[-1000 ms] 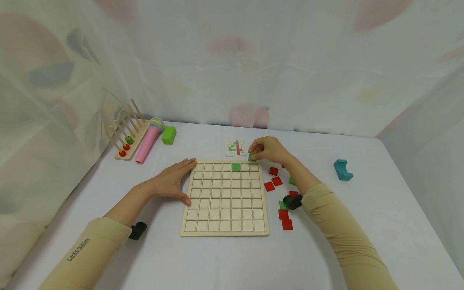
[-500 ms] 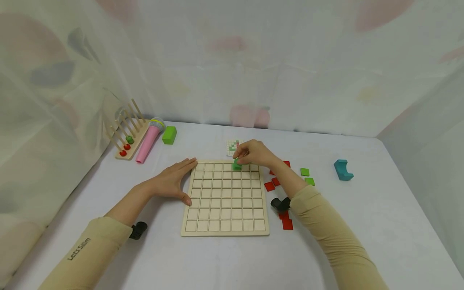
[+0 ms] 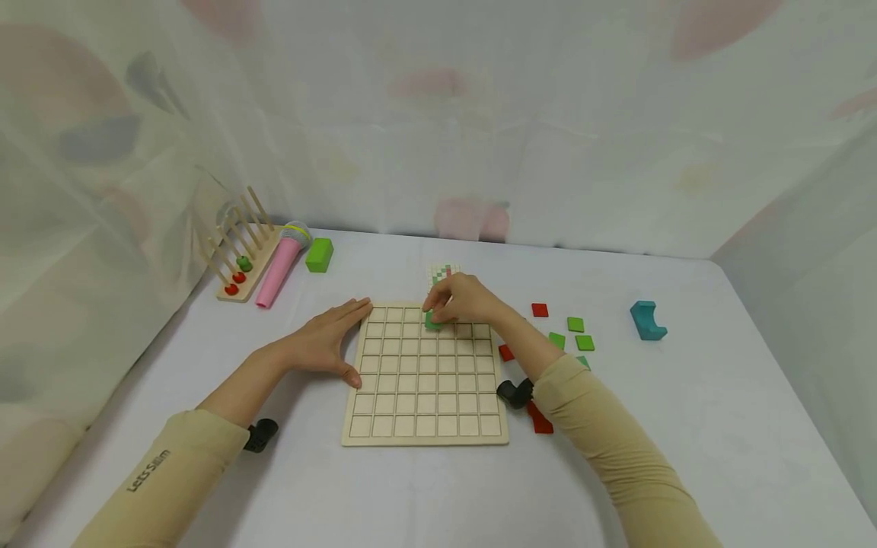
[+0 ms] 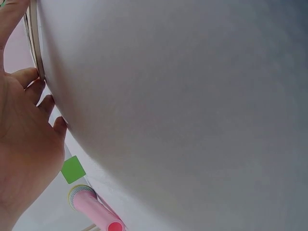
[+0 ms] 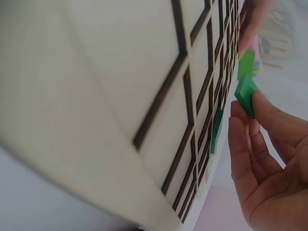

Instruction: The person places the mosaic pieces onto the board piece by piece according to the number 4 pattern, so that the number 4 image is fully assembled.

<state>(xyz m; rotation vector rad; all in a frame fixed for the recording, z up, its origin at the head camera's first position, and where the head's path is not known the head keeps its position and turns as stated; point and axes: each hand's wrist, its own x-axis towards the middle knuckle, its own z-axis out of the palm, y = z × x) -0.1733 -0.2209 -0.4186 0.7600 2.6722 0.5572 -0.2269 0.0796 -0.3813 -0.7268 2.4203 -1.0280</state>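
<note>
A square wooden grid board (image 3: 407, 383) lies on the white table. My left hand (image 3: 325, 339) rests at its left edge, fingers extended at the top corner and thumb lower down. Over the top row, my right hand (image 3: 466, 298) pinches a green square tile (image 3: 432, 320) between thumb and fingers. The right wrist view shows that tile (image 5: 246, 94) tilted and just above the board, while another green tile (image 5: 217, 132) lies flat in a cell. From the head, the right hand hides that placed tile. Behind the board is a small pattern card (image 3: 441, 272), partly covered by the right hand.
Loose red tiles (image 3: 540, 310) and green tiles (image 3: 575, 325) lie right of the board, some under the right forearm. A teal curved block (image 3: 646, 320) stands farther right. At the back left are a pegged wooden stand (image 3: 236, 294), a pink toy microphone (image 3: 279, 272) and a green block (image 3: 319, 256).
My right hand has moved left from beyond the board's top right corner to over its top row, carrying the green tile. The left hand stays where it was.
</note>
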